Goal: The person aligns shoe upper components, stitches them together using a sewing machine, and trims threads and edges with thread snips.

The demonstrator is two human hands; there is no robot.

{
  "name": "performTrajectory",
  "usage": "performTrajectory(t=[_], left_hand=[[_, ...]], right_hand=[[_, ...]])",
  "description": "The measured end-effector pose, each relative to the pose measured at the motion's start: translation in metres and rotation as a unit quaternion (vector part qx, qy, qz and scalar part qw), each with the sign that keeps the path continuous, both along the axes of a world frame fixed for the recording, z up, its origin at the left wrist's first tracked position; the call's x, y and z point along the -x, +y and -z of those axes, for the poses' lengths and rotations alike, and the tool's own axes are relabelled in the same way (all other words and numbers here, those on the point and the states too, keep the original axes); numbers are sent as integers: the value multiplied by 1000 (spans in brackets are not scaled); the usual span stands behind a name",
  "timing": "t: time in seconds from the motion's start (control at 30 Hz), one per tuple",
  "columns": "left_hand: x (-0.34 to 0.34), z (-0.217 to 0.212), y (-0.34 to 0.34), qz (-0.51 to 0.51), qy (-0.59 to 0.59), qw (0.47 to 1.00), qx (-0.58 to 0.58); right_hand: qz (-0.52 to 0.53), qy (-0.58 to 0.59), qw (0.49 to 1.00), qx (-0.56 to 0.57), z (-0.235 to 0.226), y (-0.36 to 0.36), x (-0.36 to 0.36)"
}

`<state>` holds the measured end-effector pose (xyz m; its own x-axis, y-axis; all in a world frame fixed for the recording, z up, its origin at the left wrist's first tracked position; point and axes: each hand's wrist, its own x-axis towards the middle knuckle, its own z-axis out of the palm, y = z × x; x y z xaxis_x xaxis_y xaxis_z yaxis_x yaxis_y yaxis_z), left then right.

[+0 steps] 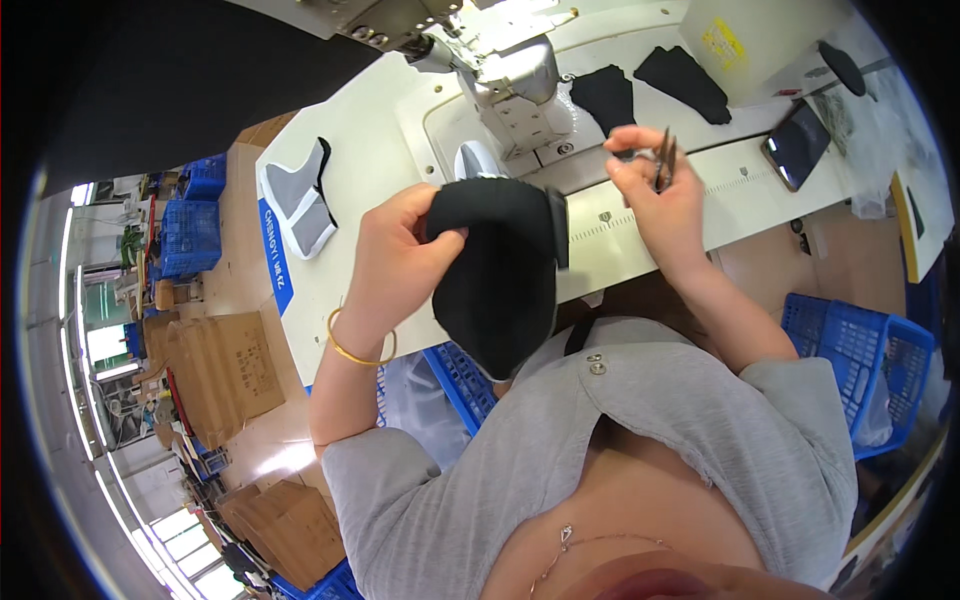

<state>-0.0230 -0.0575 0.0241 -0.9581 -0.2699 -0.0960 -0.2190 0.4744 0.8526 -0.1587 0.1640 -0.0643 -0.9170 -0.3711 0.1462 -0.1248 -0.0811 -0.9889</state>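
My left hand (395, 250) is closed on a black fabric piece (500, 285), thumb in front, holding it up over the table's near edge. The piece is curved and pouch-like, and its lower end tapers down. My right hand (668, 210) has a small pair of dark-bladed thread snips (666, 158) in its fingers, blades pointing up, apart from the fabric. Behind the fabric stands a sewing machine (515, 95). A grey-and-white fabric piece (473, 160) shows partly by the machine, and another grey-and-white piece (298, 205) with a black edge lies at the table's left end.
Two flat black fabric pieces (605, 98) (685, 83) lie right of the machine. Farther right are a dark phone (797, 146) and a white box (765, 50). Blue crates (850, 360) stand below the table at right. Cardboard boxes (225, 375) sit on the floor at left.
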Motion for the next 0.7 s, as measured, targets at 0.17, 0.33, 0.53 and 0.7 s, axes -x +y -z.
performTrajectory(t=[0.17, 0.33, 0.53, 0.7], left_hand=[[15, 5, 44, 63, 47, 961, 266], [-3, 17, 31, 131, 112, 963, 206], [-20, 50, 32, -77, 7, 992, -102], [-7, 60, 38, -101, 63, 990, -72]], right_hand=[[-130, 218, 967, -27, -52, -14, -23], [-147, 266, 951, -50, -20, -10, -8], [-151, 52, 983, -95, 22, -4, -20], [60, 342, 909, -231, 37, -17, 102]])
